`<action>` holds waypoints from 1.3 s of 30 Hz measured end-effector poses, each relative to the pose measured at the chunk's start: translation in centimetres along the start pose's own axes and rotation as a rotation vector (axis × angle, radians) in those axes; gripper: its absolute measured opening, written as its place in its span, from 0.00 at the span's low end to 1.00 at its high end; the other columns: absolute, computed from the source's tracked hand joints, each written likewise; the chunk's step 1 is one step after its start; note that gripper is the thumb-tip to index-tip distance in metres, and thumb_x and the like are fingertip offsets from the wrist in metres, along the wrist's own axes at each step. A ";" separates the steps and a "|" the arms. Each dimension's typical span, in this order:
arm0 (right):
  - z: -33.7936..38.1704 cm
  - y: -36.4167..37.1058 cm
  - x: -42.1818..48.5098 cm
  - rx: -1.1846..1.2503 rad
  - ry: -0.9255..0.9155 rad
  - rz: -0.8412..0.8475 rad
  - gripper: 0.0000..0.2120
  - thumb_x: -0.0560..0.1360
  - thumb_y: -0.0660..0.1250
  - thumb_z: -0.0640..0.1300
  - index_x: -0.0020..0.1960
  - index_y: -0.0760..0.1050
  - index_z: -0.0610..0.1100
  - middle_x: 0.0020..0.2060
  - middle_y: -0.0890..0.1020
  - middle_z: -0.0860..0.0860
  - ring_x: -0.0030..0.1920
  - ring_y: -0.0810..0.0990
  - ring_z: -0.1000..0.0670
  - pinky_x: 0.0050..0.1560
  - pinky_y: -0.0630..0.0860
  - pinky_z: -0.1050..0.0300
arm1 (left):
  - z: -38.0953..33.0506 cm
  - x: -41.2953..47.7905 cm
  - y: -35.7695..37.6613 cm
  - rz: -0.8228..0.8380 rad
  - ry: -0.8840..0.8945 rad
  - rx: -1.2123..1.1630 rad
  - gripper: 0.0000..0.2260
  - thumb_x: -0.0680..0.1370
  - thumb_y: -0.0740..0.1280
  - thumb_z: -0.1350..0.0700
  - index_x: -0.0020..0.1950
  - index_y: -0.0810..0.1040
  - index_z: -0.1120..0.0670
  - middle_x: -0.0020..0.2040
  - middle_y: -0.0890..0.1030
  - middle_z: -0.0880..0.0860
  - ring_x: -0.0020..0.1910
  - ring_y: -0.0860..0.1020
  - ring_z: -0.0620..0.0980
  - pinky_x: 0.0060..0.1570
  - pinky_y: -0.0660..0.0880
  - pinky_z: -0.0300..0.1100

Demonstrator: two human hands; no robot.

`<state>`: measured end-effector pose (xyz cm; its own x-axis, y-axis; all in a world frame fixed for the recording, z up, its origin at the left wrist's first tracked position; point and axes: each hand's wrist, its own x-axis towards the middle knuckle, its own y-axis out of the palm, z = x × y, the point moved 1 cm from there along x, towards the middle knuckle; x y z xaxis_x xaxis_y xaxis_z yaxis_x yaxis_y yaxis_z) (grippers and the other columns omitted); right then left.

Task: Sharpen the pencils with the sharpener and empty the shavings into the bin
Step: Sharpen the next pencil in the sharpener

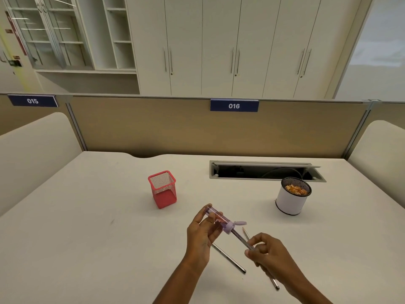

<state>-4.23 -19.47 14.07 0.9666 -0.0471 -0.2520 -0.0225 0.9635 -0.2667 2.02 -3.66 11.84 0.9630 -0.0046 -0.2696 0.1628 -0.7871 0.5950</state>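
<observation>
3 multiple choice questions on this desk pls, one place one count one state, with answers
1. The bin of shavings stands: A) right of the red mesh cup B) left of it C) inside it
2. Loose pencils on the desk: A) none B) two C) five
3. The held pencil is: A) in the sharpener B) in the bin C) on the desk
Key: 1 A, it stands further right; 2 B, one below the left hand, one passing under the right hand; 3 A, its tip is inside the sharpener.
</observation>
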 end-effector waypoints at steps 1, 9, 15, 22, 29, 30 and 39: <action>0.0 0.0 -0.1 -0.136 -0.103 -0.061 0.07 0.72 0.68 0.37 0.41 0.71 0.45 0.23 0.73 0.53 0.23 0.70 0.56 0.29 0.67 0.63 | -0.1 0.0 0.1 -0.005 0.005 -0.007 0.09 0.75 0.64 0.65 0.51 0.78 0.53 0.42 0.83 0.56 0.40 0.83 0.54 0.37 0.82 0.40; 0.0 0.2 0.1 -0.986 -0.713 -0.508 0.06 0.63 0.75 0.34 0.34 0.79 0.40 0.24 0.77 0.48 0.23 0.75 0.46 0.19 0.68 0.63 | 0.1 -0.8 0.7 -0.019 -0.014 -0.119 0.08 0.76 0.63 0.65 0.52 0.77 0.55 0.43 0.82 0.58 0.40 0.83 0.53 0.37 0.81 0.40; -0.6 0.7 -0.3 -0.644 -0.345 -0.302 0.11 0.76 0.63 0.36 0.38 0.78 0.46 0.29 0.77 0.52 0.28 0.73 0.50 0.31 0.67 0.60 | -0.2 -0.9 0.5 0.012 0.039 -0.010 0.09 0.75 0.64 0.63 0.51 0.77 0.51 0.44 0.83 0.55 0.44 0.82 0.53 0.39 0.81 0.40; -0.3 0.4 -0.6 0.705 0.524 0.327 0.09 0.70 0.62 0.37 0.31 0.74 0.39 0.17 0.63 0.51 0.16 0.53 0.57 0.19 0.50 0.75 | -0.6 -1.0 0.1 0.100 -0.021 0.065 0.09 0.75 0.64 0.63 0.51 0.78 0.51 0.40 0.85 0.55 0.38 0.84 0.52 0.37 0.82 0.41; 0.3 1.2 -1.4 0.642 0.473 0.314 0.11 0.63 0.68 0.46 0.32 0.66 0.44 0.20 0.65 0.50 0.15 0.56 0.57 0.15 0.51 0.73 | -0.2 -1.4 -0.4 0.143 -0.052 0.078 0.09 0.75 0.64 0.65 0.50 0.79 0.52 0.38 0.86 0.54 0.38 0.84 0.52 0.34 0.80 0.39; 0.5 1.0 -1.4 0.570 0.419 0.290 0.13 0.60 0.70 0.45 0.31 0.65 0.44 0.21 0.67 0.50 0.16 0.56 0.57 0.16 0.52 0.72 | -0.2 -1.3 -0.4 0.127 -0.048 0.068 0.09 0.75 0.64 0.65 0.50 0.79 0.53 0.38 0.86 0.55 0.37 0.84 0.52 0.33 0.80 0.39; 0.3 1.3 -0.7 -0.286 -0.169 -0.151 0.04 0.75 0.64 0.37 0.42 0.73 0.44 0.28 0.80 0.53 0.26 0.78 0.53 0.28 0.69 0.67 | -0.2 -1.4 0.8 0.062 0.036 0.062 0.10 0.75 0.65 0.64 0.50 0.78 0.51 0.44 0.84 0.54 0.45 0.83 0.55 0.38 0.81 0.39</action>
<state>-4.86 -18.09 14.17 0.9925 -0.1160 -0.0394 0.0761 0.8355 -0.5442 0.88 -4.15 12.78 0.9779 -0.0332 -0.2062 0.0904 -0.8229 0.5610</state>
